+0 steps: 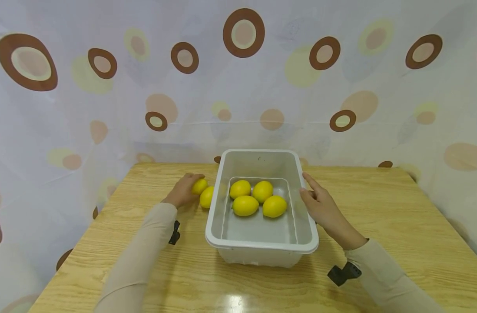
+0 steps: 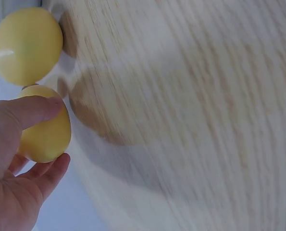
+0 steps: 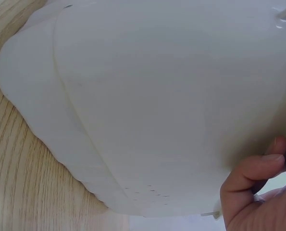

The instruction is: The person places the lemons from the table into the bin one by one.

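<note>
A light grey plastic tub [image 1: 261, 246] stands on the wooden table, with several yellow lemons [image 1: 245, 205] on its floor. Left of the tub, my left hand [image 1: 182, 191] grips a lemon [image 2: 45, 137] between thumb and fingertips. Another lemon [image 1: 206, 198] lies right by it, against the tub's left side in the head view. My right hand [image 1: 326, 211] holds the tub's right rim, its thumb on the edge. In the right wrist view, curled fingers [image 3: 253, 175] show at the rim beside the tub's outer wall.
The wooden table [image 1: 379, 217] extends to both sides of the tub. A patterned cloth [image 1: 207, 95] hangs behind its far edge. Dark wrist cameras [image 1: 344, 273] sit under both forearms.
</note>
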Action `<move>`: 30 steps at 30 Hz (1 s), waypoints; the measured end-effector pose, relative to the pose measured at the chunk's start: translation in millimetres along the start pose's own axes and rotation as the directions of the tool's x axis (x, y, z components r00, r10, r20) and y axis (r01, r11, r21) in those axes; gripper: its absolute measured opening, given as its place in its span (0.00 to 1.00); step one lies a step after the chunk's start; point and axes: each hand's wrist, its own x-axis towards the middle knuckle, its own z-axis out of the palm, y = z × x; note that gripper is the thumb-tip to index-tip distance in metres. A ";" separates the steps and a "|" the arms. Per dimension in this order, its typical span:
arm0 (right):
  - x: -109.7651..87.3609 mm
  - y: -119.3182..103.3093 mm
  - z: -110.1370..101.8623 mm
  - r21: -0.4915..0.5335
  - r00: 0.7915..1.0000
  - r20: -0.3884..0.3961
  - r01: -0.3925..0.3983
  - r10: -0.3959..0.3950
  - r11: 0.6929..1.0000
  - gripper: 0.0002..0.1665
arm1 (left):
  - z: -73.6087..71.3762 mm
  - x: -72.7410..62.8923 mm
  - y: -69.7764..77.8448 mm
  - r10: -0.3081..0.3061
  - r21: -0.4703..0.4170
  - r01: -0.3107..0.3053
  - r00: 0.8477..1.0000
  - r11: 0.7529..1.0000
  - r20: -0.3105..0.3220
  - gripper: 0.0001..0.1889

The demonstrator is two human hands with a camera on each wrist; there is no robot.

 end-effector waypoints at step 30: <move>0.5 -1.1 0.4 0.005 0.999 0.002 -0.034 0.034 0.999 0.36 | -89.8 -7.5 57.6 0.019 -0.027 -0.025 0.975 0.999 -0.220 0.34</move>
